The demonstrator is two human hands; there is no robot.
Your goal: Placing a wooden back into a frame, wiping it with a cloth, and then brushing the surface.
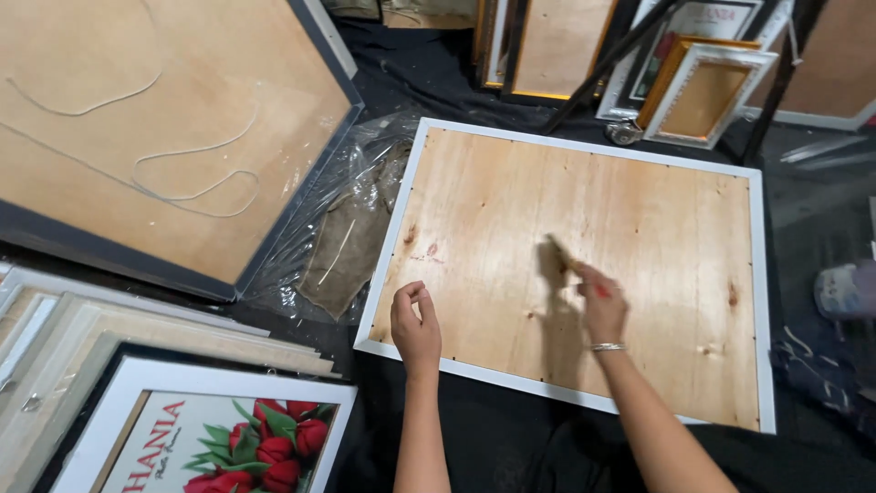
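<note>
A large white-framed picture lies face down in the middle of the frame, its bare plywood back turned up and its long axis running from the left to the right edge of the view, tilted a little clockwise. Both hands are over its lower half. The left hand rests near the lower left corner of the board, fingers curled in loosely with thumb and forefinger close together; whether it pinches anything is too small to tell. The right hand sits further in, toward the middle of the board, and is pinched on a small blurred tool with a touch of red at the grip, whose tip points up and left over the wood. So the board's centre lies just ahead of the right hand, the nearer of the two.

In the upper left of the frame another large frame back leans, with a loose cord lying across it. Between the two boards is crumpled clear plastic wrap. In the lower left is a stack of frames, the top one a white-framed print of red tulips with red lettering. More frames, gold and white, stand along the top right, all on dark cloth.
</note>
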